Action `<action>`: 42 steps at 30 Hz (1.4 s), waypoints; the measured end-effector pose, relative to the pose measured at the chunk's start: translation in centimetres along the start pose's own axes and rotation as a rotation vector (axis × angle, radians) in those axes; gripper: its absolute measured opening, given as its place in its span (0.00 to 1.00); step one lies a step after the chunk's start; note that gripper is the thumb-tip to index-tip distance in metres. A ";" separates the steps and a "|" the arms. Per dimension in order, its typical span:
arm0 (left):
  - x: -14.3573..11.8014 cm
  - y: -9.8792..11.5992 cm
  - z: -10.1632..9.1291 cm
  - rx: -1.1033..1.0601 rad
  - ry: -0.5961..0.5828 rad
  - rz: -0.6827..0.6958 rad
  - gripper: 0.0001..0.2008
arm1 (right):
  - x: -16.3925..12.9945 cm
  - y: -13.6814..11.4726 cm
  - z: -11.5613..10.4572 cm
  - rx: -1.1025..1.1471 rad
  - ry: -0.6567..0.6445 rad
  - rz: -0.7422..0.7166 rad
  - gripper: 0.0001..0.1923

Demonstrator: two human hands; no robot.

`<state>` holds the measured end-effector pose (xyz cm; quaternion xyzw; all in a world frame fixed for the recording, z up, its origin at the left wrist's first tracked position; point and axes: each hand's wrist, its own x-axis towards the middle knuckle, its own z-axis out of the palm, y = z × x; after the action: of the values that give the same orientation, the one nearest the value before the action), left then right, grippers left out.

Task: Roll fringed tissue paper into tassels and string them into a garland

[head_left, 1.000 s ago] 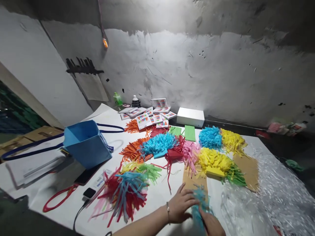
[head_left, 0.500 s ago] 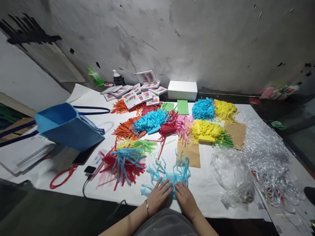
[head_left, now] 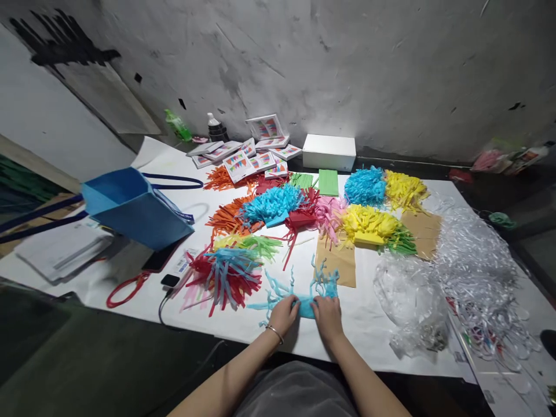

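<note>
A light blue fringed tissue-paper tassel sheet (head_left: 306, 307) lies at the front middle of the white-covered table. Its cut strips spread away from me to both sides, and its uncut band runs between my hands. My left hand (head_left: 284, 313) is closed on the band's left part, fingers curled over it. On the band's right part, my right hand (head_left: 328, 314) pinches the paper with thumb and fingers. Just left of my hands rests a pile of red, grey-blue and pink tassels (head_left: 228, 275). Behind the sheet is a brown paper piece (head_left: 335, 263).
A blue bag (head_left: 134, 202) stands at left, near a phone (head_left: 161, 258) and a red strap loop (head_left: 125, 292). Orange, yellow and pink tassel bundles fill the middle. Clear plastic bags (head_left: 410, 295) and silvery shredded strips (head_left: 478, 266) lie at right. A white box (head_left: 329, 152) stands behind.
My hands were lying flat with fingers spread on the blue sheet. Now the fingers are curled in and grip its band, which looks narrower. The camera view has shifted slightly.
</note>
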<state>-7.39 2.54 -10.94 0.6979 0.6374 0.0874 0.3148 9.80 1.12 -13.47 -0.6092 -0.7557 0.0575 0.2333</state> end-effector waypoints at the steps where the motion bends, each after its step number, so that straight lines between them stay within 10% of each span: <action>1: 0.4 0.2 0.0 0.015 0.000 -0.041 0.11 | 0.4 0.1 0.1 -0.013 0.008 0.020 0.09; 15: 3.0 0.1 -2.0 0.106 -0.003 -0.142 0.11 | -2.0 0.2 1.0 0.028 0.033 -0.272 0.09; 19: 0.2 -0.2 -1.6 0.186 0.107 0.242 0.21 | -1.6 -0.1 0.8 0.032 0.011 -0.255 0.08; 22: -1.0 -1.1 0.1 0.301 0.164 0.532 0.09 | -1.6 -0.4 0.5 0.044 -0.022 -0.268 0.08; 42: -1.2 -1.2 -0.2 0.203 0.207 0.339 0.10 | -0.1 -1.3 -1.9 0.018 -0.018 0.066 0.09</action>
<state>-8.66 1.48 -11.09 0.8105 0.5453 0.1454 0.1567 9.48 0.35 -11.34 -0.6311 -0.7367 0.0776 0.2301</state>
